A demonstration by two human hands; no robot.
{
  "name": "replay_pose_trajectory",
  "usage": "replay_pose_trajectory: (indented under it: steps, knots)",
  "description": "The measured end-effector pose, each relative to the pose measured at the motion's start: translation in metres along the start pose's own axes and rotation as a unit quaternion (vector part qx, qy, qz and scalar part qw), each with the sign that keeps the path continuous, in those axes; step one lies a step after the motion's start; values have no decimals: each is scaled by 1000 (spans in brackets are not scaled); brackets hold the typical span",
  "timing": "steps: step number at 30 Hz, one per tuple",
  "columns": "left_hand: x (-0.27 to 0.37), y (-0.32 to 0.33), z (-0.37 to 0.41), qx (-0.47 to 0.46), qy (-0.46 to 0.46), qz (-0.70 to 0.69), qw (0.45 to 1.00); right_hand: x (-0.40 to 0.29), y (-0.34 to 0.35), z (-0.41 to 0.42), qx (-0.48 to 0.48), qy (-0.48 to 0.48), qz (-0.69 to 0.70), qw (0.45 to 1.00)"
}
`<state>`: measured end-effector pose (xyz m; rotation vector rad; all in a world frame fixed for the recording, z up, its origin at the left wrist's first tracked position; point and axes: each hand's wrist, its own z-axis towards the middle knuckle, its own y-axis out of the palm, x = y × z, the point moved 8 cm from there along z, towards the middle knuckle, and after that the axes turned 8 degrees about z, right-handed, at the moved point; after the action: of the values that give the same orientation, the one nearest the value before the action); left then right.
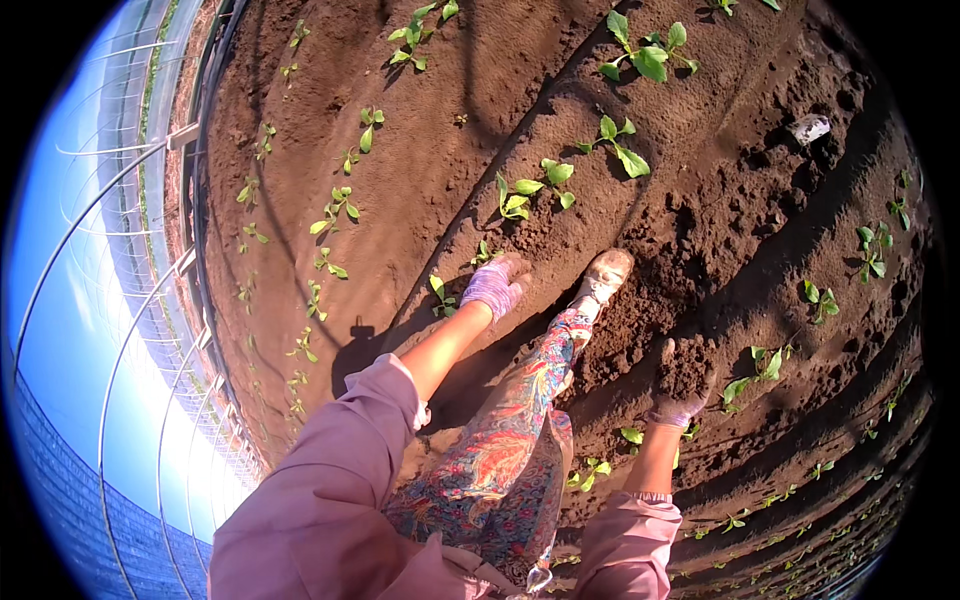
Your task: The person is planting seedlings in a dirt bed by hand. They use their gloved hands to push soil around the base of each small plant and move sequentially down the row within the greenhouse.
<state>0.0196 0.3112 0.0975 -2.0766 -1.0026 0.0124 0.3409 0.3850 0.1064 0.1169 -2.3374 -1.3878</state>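
My left hand (496, 286), in a purple work glove soiled with earth, rests on the soil bed right beside a small leafy seedling (444, 297); its fingers are partly spread and seem to hold nothing. My right hand (681, 382), in a similar glove, is turned palm up with a clump of dark loose soil (684, 366) in it. Between the hands my shoe (606, 271), caked with mud, stands at the edge of the bed. Beyond the left hand grow bigger green seedlings (556, 172).
Rows of seedlings (330, 210) run along the beds on both sides. Loose, clumpy soil (637, 330) fills the furrow by my shoe. A whitish object (810, 129) lies on the soil at the upper right. Metal greenhouse hoops (112, 180) stand at the far left.
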Motion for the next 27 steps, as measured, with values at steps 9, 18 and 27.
replay_pose_trajectory:
  steps: [9,18,27]
  knots:
    - [59,-22,125,-48,2,204,978,23,-15,121,186,41,-163,968]
    - [50,-26,159,-28,24,160,987,63,-51,180,253,150,-259,920]
    - [17,-22,184,-88,-82,-177,977,108,-114,207,404,154,-226,873]
